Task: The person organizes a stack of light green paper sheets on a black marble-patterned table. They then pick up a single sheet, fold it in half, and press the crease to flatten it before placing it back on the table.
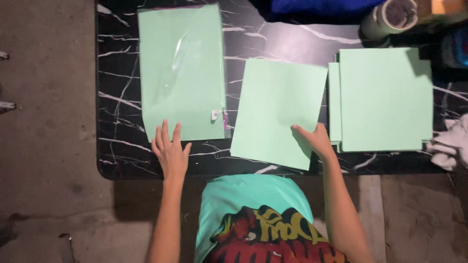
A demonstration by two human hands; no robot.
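Fingers of the right hand [317,140] pinch a loose green sheet [278,111] lying mid-surface [117,151]; the left hand [169,151], grip open and spread, rests at the wrapped green paper pack [181,70].

A black marble-patterned table [122,156] with white veins fills the upper frame. Bare grey concrete floor [46,146] lies at left and along the bottom. Light is dim, brightest at upper centre.
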